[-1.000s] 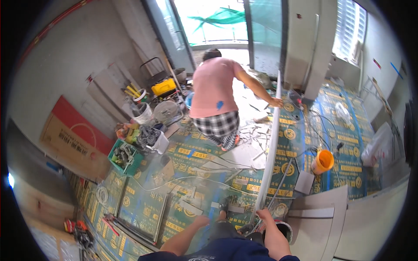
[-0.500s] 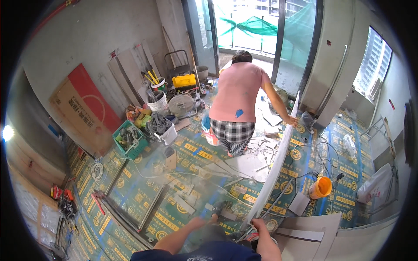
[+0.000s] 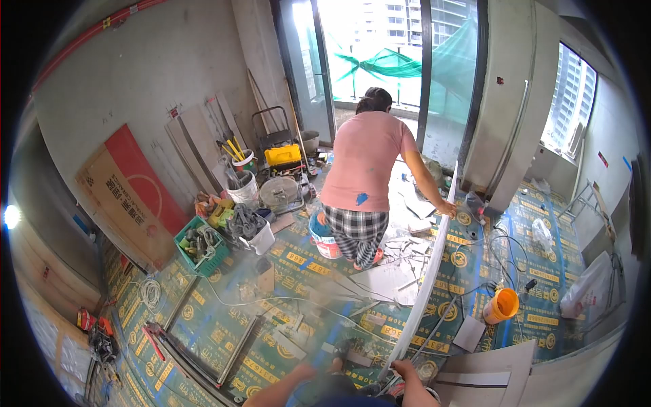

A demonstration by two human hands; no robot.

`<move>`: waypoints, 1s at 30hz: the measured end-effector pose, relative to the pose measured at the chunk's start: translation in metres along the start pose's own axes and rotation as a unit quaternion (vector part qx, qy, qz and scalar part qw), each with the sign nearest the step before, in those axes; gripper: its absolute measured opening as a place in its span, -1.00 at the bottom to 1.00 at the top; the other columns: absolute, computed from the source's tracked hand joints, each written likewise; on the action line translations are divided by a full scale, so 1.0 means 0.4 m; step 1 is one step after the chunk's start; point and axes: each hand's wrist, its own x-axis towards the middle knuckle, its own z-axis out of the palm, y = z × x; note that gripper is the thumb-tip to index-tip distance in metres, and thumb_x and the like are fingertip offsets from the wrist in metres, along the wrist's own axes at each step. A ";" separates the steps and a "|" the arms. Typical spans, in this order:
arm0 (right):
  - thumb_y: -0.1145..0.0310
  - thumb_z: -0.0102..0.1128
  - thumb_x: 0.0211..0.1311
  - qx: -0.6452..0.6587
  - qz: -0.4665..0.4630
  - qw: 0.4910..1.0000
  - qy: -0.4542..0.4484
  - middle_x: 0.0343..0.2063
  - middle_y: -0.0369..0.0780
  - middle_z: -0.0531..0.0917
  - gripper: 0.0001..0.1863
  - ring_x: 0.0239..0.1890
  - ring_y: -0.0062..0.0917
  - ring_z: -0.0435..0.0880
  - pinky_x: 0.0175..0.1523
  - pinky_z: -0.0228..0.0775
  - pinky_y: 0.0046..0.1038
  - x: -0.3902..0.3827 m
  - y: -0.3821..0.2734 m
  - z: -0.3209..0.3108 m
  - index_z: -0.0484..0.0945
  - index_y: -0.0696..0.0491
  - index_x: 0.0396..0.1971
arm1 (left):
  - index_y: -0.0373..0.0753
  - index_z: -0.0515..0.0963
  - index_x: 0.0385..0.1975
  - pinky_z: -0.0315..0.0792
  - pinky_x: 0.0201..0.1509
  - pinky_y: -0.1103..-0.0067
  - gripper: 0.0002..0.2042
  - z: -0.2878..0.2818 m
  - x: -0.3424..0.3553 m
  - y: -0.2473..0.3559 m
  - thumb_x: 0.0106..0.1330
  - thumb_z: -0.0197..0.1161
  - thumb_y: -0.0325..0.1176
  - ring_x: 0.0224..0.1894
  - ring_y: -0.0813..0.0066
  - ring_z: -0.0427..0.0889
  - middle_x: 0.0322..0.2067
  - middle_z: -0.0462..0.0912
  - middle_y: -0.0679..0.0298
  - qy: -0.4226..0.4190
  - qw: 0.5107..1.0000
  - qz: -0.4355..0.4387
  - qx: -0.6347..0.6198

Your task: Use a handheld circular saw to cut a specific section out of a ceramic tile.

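Note:
A long white strip runs from my hands away across the floor, its far part raised. My right hand is closed round its near end at the bottom of the head view. My left hand is a little to the left, low over the floor; its fingers are blurred and I cannot make out anything in them. A co-worker in a pink shirt bends over ahead of me, back turned. That person's right hand rests on the strip's far part, and the other hangs by a blue-and-white bucket.
Broken board pieces lie around the co-worker's feet. Cables and an orange bucket are on the right, beside cut panels. A green crate and tool buckets stand left. Metal rails lie at the lower left.
The co-worker's head has lifted and the body shifted slightly left, uncovering more of the blue-and-white bucket. My view has tilted up a little. My right hand keeps its hold on the strip.

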 end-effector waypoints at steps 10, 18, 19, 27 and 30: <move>0.29 0.43 -0.02 0.017 0.022 0.999 0.038 -0.33 -0.11 0.72 -0.66 -0.26 -0.28 0.68 -0.17 0.45 -0.18 0.096 0.113 0.012 0.69 0.28 -0.36 | -0.21 0.71 -0.42 0.61 -0.21 0.43 -0.71 -0.038 -0.027 0.052 0.25 0.12 -0.16 -0.37 0.32 0.76 -0.43 0.75 0.18 0.019 0.988 0.122 0.094; 0.29 0.36 -0.11 0.113 -0.006 0.992 0.047 -0.22 0.04 0.73 -0.49 -0.11 -0.08 0.72 0.00 0.53 -0.21 0.037 0.128 -0.016 0.65 0.30 -0.12 | -0.20 0.70 -0.44 0.61 -0.22 0.40 -0.75 0.017 0.000 -0.017 0.23 0.16 -0.19 -0.35 0.29 0.76 -0.41 0.75 0.17 -0.013 0.997 0.030 0.074; 0.33 0.36 -0.13 0.130 -0.030 0.988 0.072 -0.21 0.06 0.73 -0.49 -0.12 -0.07 0.72 -0.01 0.53 -0.22 0.057 0.159 -0.031 0.64 0.31 -0.12 | -0.17 0.68 -0.43 0.60 -0.23 0.35 -0.79 0.008 0.020 0.000 0.21 0.20 -0.19 -0.33 0.24 0.75 -0.39 0.74 0.17 -0.009 0.975 0.113 0.193; 0.34 0.34 -0.12 0.016 0.004 0.997 0.074 -0.13 0.07 0.72 -0.48 -0.06 -0.07 0.72 -0.01 0.52 -0.24 0.112 0.251 -0.064 0.65 0.29 -0.08 | -0.10 0.63 -0.38 0.57 -0.22 0.27 -0.89 0.016 0.012 0.025 0.15 0.30 -0.26 -0.22 0.16 0.71 -0.33 0.71 0.17 0.001 0.949 0.138 0.282; 0.31 0.29 0.08 -0.146 -0.108 0.980 0.085 -0.20 0.04 0.71 -0.64 -0.11 -0.22 0.71 -0.01 0.55 -0.27 0.195 0.404 -0.124 0.66 0.28 -0.20 | -0.11 0.62 -0.39 0.57 -0.22 0.28 -0.89 0.006 0.050 0.093 0.17 0.28 -0.26 -0.23 0.16 0.71 -0.32 0.71 0.16 -0.009 0.936 0.188 0.298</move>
